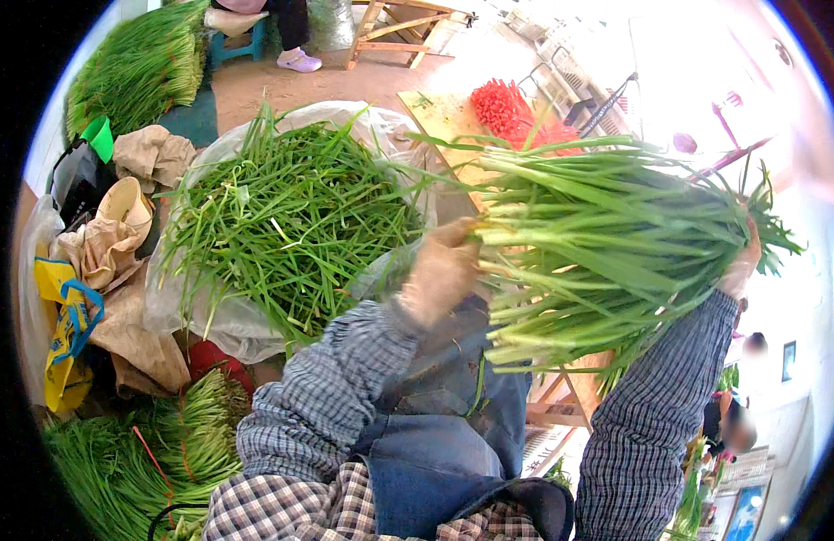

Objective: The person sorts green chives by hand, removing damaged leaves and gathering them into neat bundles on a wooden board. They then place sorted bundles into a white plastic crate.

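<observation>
A large bunch of garlic chives (pixel 606 243) lies sideways in the air before me, pale stem ends to the left and green tips to the right. My right hand (pixel 743 257) is closed round the leafy end, its fingers partly hidden behind the leaves. At the pale ends my left hand (pixel 442 270), slightly blurred, pinches at a yellowish stem with its fingers closed. A heap of loose green leaves (pixel 295 225) fills a clear plastic sheet (pixel 331 110) just left of that hand. Below my hands a dark blue apron (pixel 444 388) covers my lap.
Bundled chives lie in a near-left pile (pixel 146 451) and a far-left pile (pixel 142 68). Brown sacks (pixel 133 243) and a yellow bag (pixel 65 334) sit at the left. Red ties (pixel 511 108) rest on a wooden board (pixel 435 122). Another person's shoe (pixel 299 61) shows behind.
</observation>
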A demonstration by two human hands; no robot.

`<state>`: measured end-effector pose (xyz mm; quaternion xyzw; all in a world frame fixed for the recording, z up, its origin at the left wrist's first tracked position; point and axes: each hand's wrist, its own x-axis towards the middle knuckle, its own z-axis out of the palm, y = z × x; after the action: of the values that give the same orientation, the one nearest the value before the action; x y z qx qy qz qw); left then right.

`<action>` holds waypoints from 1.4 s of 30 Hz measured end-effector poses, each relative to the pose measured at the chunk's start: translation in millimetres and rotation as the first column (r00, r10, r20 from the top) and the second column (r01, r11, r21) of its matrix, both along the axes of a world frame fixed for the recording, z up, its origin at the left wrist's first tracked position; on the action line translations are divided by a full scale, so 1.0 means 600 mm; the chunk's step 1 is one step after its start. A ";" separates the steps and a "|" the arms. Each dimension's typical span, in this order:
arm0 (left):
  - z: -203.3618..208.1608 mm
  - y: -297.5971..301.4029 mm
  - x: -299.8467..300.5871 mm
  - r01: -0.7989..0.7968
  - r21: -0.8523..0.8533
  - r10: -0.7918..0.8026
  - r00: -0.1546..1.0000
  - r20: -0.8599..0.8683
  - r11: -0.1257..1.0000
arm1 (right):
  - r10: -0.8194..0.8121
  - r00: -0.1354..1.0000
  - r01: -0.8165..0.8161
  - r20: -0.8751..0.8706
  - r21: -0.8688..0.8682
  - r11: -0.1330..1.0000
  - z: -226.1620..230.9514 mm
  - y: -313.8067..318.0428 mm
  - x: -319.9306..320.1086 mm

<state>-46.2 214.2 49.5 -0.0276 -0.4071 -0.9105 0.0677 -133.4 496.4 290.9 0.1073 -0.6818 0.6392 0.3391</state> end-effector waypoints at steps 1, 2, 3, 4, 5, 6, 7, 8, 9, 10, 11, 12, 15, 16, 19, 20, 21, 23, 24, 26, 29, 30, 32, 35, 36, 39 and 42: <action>-0.008 -0.036 0.008 -0.059 -0.205 0.061 0.998 0.005 0.977 | 0.043 0.999 -0.043 0.023 -0.009 0.999 0.001 0.007 0.002; -0.022 -0.059 0.008 -0.096 -0.384 0.105 0.994 0.003 0.919 | 0.070 0.998 -0.070 -0.004 0.020 0.997 0.007 0.027 0.007; -0.070 -0.090 0.007 -0.336 -0.288 0.317 0.942 -0.111 0.897 | 0.125 0.992 -0.124 -0.034 0.029 0.992 0.005 0.034 0.008; -0.113 -0.135 0.012 -0.397 -0.210 0.350 0.908 -0.231 0.893 | 0.168 0.985 -0.166 -0.048 0.044 0.985 0.006 0.047 0.004; -0.101 -0.180 0.042 -0.385 -0.686 0.515 0.857 -0.017 0.617 | 0.126 0.992 -0.126 -0.027 0.016 0.992 0.012 0.063 -0.003; -0.096 -0.218 0.060 -0.157 -0.980 0.587 0.808 -0.055 0.123 | 0.144 0.988 -0.143 -0.047 0.035 0.989 0.021 0.064 0.001; -0.108 -0.229 0.068 -0.188 -0.954 0.605 0.739 -0.294 -0.235 | 0.167 0.985 -0.165 -0.054 0.043 0.985 0.016 0.065 0.002; -0.115 -0.225 0.071 -0.214 -0.932 0.530 0.775 -0.344 -0.292 | 0.183 0.982 -0.181 -0.044 0.033 0.983 0.015 0.063 0.005; -0.087 -0.202 0.074 -0.250 -0.908 0.444 0.808 -0.386 -0.335 | 0.187 0.982 -0.186 -0.032 0.033 0.982 0.018 0.065 0.012; -0.059 -0.188 0.071 -0.311 -0.866 0.362 0.813 -0.456 -0.392 | 0.206 0.978 -0.206 -0.036 0.000 0.979 0.017 0.045 0.026; -0.043 -0.176 0.075 -0.332 -0.942 0.255 0.908 -0.332 -0.045 | 0.250 0.968 -0.249 0.011 -0.071 0.966 -0.015 0.029 0.009; -0.027 -0.152 0.068 -0.273 -0.897 0.092 0.962 -0.257 0.347 | 0.242 0.970 -0.242 0.017 -0.015 0.970 -0.023 0.020 0.008; 0.046 -0.101 0.051 0.162 -0.601 -0.274 0.956 -0.100 0.783 | 0.273 0.962 -0.274 0.030 0.116 0.955 -0.035 0.027 -0.005; 0.053 -0.080 0.031 0.160 -0.513 -0.301 0.932 -0.204 0.843 | 0.264 0.964 -0.265 0.020 0.066 0.962 -0.031 0.017 -0.002; 0.053 -0.060 0.011 0.113 -0.409 -0.289 0.870 -0.399 0.905 | 0.274 0.961 -0.269 0.043 -0.096 0.958 -0.045 -0.007 -0.005; 0.048 -0.053 0.005 0.122 -0.340 -0.267 0.867 -0.421 0.932 | 0.298 0.953 -0.287 0.059 -0.149 0.946 -0.045 -0.005 -0.008; 0.042 -0.046 -0.001 0.134 -0.268 -0.245 0.862 -0.444 0.954 | 0.262 0.963 -0.255 0.058 -0.111 0.961 -0.045 -0.002 -0.010; 0.033 -0.037 -0.005 0.271 0.023 -0.248 0.909 -0.336 0.962 | 0.179 0.984 -0.179 0.019 0.012 0.984 -0.049 -0.004 -0.011; 0.031 -0.033 -0.004 0.349 0.256 -0.302 0.931 -0.205 0.901 | 0.133 0.991 -0.130 -0.021 0.093 0.987 -0.054 -0.013 -0.008; 0.021 -0.028 -0.004 0.208 0.175 -0.190 0.975 -0.114 0.962 | 0.120 0.992 -0.117 -0.030 0.094 0.989 -0.055 -0.011 -0.013; 0.023 -0.035 0.002 -0.137 -0.287 0.054 0.959 -0.278 0.948 | 0.210 0.976 -0.205 0.062 -0.084 0.975 -0.057 0.005 -0.028; 0.014 -0.036 -0.005 -0.372 -0.479 0.123 0.872 -0.474 0.795 | 0.231 0.970 -0.222 0.080 -0.105 0.969 -0.057 0.004 -0.027; 0.001 -0.043 -0.008 -0.565 -0.571 0.126 0.768 -0.628 0.596 | 0.212 0.974 -0.205 0.074 -0.093 0.974 -0.063 -0.001 -0.025; -0.047 -0.060 -0.011 -0.184 -0.376 0.161 0.983 -0.093 0.908 | 0.153 0.988 -0.151 0.037 -0.045 0.987 -0.078 0.002 -0.029; -0.016 -0.089 0.015 -0.080 -0.661 0.179 0.980 0.084 0.746 | 0.158 0.986 -0.156 0.048 -0.049 0.987 -0.076 0.034 -0.040; -0.104 -0.209 0.040 -0.516 -0.852 0.550 0.739 -0.390 0.089 | 0.161 0.987 -0.158 0.017 -0.101 0.982 -0.052 0.036 -0.030; -0.112 -0.253 0.065 -0.278 -0.694 0.371 0.684 -0.628 -0.664 | 0.138 0.990 -0.138 -0.006 -0.060 0.989 -0.053 0.046 -0.032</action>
<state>-7.2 62.5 -17.7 0.1202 -0.9272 -0.0118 0.3545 -152.4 523.8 259.4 0.1446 -0.6529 0.6814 0.2977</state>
